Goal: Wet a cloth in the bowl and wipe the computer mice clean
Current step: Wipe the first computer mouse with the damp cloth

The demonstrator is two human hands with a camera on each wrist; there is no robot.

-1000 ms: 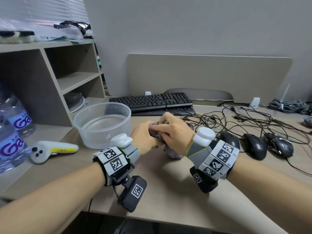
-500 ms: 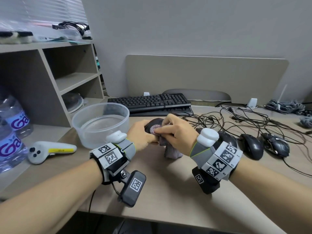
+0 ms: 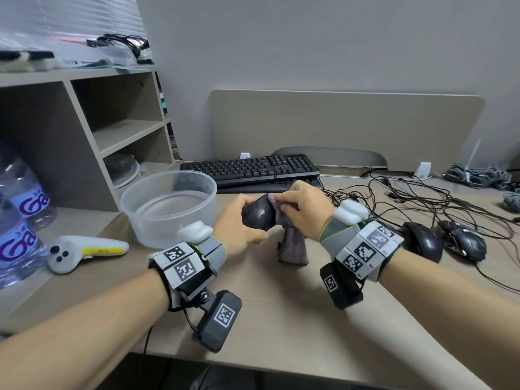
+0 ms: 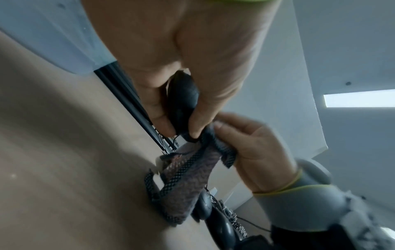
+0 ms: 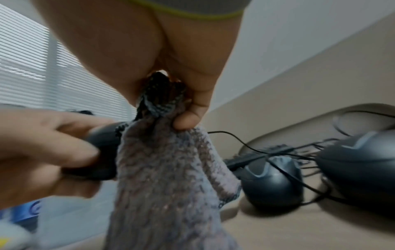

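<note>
Just right of the water bowl [image 3: 168, 209], your left hand [image 3: 239, 229] grips the black mouse [image 3: 259, 215], now tipped up and bared; your right hand [image 3: 304, 212] pinches the cloth [image 3: 289, 243] against its far side. One face looks done, three mice wait.

controller [image 3: 84, 252]: yellow label "S018" | water bottles [image 3: 17, 243]: purple "Ga", rest cut off

even soft indoor light, wide-angle edge distortion, wrist views blurred
</note>
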